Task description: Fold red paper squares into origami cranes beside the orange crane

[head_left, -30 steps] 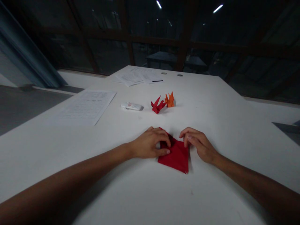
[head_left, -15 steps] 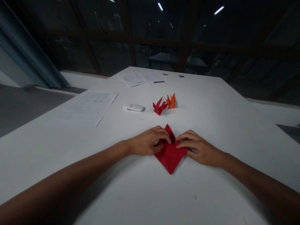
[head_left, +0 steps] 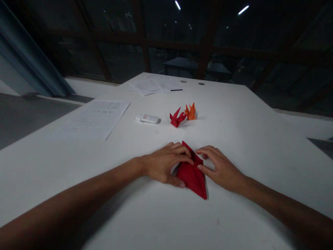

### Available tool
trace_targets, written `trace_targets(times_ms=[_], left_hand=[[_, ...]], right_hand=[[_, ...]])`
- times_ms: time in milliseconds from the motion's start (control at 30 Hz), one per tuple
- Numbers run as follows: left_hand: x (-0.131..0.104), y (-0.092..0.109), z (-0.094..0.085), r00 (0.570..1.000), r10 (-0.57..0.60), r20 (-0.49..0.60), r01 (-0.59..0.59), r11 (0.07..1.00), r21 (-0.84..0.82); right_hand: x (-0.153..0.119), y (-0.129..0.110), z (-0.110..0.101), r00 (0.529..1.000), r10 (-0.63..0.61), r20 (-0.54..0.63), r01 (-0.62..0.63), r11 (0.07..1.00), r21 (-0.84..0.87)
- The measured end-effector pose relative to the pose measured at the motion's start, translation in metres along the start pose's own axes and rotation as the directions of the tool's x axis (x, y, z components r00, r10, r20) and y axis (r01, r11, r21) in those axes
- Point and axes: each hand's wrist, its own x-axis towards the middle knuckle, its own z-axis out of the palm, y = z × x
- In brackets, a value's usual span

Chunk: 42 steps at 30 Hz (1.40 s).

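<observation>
The fingers of the left hand (head_left: 166,163) spread wide over the folded red origami paper (head_left: 191,177), fingertips pressing its upper face and thumb by its lower left edge. On the right hand (head_left: 223,170), thumb and forefinger stand apart at the paper's right edge; whether they pinch it cannot be told.

Half a second ago the paper's lower point aimed straight at the person; now it has swung to the right, and the right side looks narrower. This suggests a flap being worked or the piece being turned, so the folding seems midway.

The paper lies on the white bench (head_left: 260,139), between the hands. Beyond it stand a red origami crane (head_left: 177,119) and an orange origami crane (head_left: 191,111), close together. To their left are a white tube (head_left: 147,119) and a printed sheet (head_left: 97,118).
</observation>
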Motion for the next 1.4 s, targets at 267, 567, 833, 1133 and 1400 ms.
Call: trace_targets(times_ms=[267, 567, 833, 1133, 1400], left_hand=[[0.000, -0.004, -0.002, 1.000, 0.003, 0.012, -0.003, 1.000, -0.012], [0.002, -0.002, 0.003, 0.998, -0.004, -0.064, 0.001, 0.999, -0.051], [0.007, -0.002, 0.015, 0.983, -0.121, -0.140, 0.131, 0.989, 0.063], [0.007, 0.000, 0.023, 0.957, -0.166, -0.238, 0.204, 0.968, 0.145], [0.006, -0.003, 0.022, 0.960, -0.143, -0.240, 0.164, 0.984, 0.067]], right_hand=[[-0.006, -0.021, -0.002, 0.953, -0.256, 0.162, 0.285, 0.939, -0.192], [-0.015, -0.039, 0.003, 0.964, -0.183, 0.192, 0.233, 0.931, -0.281], [-0.015, -0.038, 0.011, 0.981, -0.188, 0.046, 0.194, 0.951, -0.239], [-0.013, -0.039, 0.009, 0.978, -0.142, 0.153, 0.172, 0.965, -0.199], [-0.014, -0.038, 0.010, 0.983, -0.099, 0.153, 0.131, 0.967, -0.219]])
